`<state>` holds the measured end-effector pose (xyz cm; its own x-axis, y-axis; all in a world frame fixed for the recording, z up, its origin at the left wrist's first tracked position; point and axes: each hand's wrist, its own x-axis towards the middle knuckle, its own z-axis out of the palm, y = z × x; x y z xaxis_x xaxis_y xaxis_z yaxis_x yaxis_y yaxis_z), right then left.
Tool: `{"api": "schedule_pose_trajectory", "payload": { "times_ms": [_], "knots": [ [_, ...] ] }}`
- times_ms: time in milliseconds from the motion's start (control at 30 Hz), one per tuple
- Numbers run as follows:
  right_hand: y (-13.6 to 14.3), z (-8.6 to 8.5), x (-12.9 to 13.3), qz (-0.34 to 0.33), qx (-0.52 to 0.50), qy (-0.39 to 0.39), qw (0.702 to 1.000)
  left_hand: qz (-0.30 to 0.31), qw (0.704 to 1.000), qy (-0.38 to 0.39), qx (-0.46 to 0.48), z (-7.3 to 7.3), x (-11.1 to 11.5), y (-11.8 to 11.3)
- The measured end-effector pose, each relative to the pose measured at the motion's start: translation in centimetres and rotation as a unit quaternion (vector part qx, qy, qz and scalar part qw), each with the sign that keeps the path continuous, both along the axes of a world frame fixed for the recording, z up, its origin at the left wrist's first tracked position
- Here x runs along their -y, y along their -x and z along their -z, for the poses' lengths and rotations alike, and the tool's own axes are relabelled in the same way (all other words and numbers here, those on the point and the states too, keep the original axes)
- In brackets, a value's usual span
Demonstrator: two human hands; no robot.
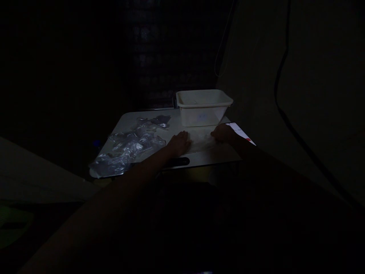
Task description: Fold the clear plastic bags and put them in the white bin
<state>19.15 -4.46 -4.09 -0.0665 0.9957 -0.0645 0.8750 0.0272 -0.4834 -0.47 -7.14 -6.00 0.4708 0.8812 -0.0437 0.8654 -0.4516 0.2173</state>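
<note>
A clear plastic bag (pixel 202 140) lies on a small white table (pixel 171 131), spread between my two hands. My left hand (pixel 179 144) rests at the bag's left side, its fingers stretched out over the edge. On the other side, my right hand (pixel 224 134) is closed on the bag's right edge. Dim light blurs the fingertips and the bag's outline. To the left, a loose heap of crumpled clear plastic bags (pixel 132 142) covers that side of the table.
Behind the bag stands a white plastic tub (pixel 203 114). A lit phone (pixel 241 133) lies at the table's right edge, beside my right forearm. The table has a dark handle slot (pixel 182 161) at its front. A dark cable (pixel 281 106) hangs along the right wall.
</note>
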Motion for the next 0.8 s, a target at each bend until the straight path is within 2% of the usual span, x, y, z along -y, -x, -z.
{"api": "schedule_pose_trajectory", "payload": {
  "times_ms": [67, 133, 167, 233, 333, 433, 567, 800],
  "knots": [
    [0.1, -0.4, 0.1, 0.046, 0.057, -0.076, 0.994, -0.001, 1.0, 0.003, -0.017, -0.1, -0.2, 0.0],
    [0.8, -0.3, 0.3, 0.045, 0.099, -0.159, 0.981, -0.005, 1.0, -0.001, -0.022, -0.2, -0.3, -0.2],
    [1.3, 0.1, 0.4, 0.015, 0.101, -0.193, 0.976, -0.008, 1.0, -0.007, -0.022, -0.1, -0.4, -0.5],
    [2.4, 1.3, 0.4, -0.085, 0.086, -0.249, 0.961, -0.013, 0.999, -0.02, -0.021, 0.1, -0.3, -1.3],
    [3.6, 3.6, 0.1, -0.222, 0.09, -0.301, 0.923, -0.013, 0.999, -0.041, -0.034, 0.7, 0.1, -2.3],
    [4.2, 5.4, -0.1, -0.292, 0.125, -0.317, 0.894, 0.001, 0.997, -0.059, -0.049, 1.3, 0.5, -2.6],
    [4.2, 6.1, 0.5, -0.277, 0.184, -0.298, 0.895, -0.003, 0.997, -0.054, -0.055, 1.8, 0.6, -2.3],
    [3.7, 5.7, 1.5, -0.258, 0.272, -0.265, 0.889, -0.034, 0.994, -0.047, -0.092, 1.5, 0.7, -2.2]
  ]
}}
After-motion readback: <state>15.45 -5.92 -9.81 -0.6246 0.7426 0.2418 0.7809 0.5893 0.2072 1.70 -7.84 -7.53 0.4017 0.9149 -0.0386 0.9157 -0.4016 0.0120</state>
